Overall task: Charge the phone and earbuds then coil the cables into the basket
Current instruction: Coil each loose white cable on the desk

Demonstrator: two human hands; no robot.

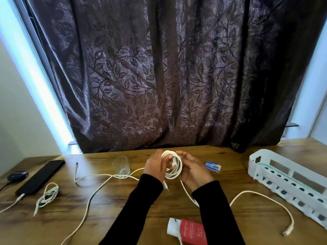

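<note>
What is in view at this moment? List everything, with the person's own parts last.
coiled cable: 1, white, held above the table centre, its tail trailing right to a plug
loose cable: 1, white, strung across the table left of centre
bundled cable: 1, white, front left
phone: 1, black, far left, cable plugged in
earbuds case: 1, dark, left edge
basket: 1, white, right side
glass: 1, clear, left of the hands
small box: 1, blue and white, right of the hands
tube: 1, red and white, front edge
table: 1, brown wood
curtain: 1, dark purple leaf pattern, behind
left hand: grip on the coil
right hand: grip on the coil
</note>
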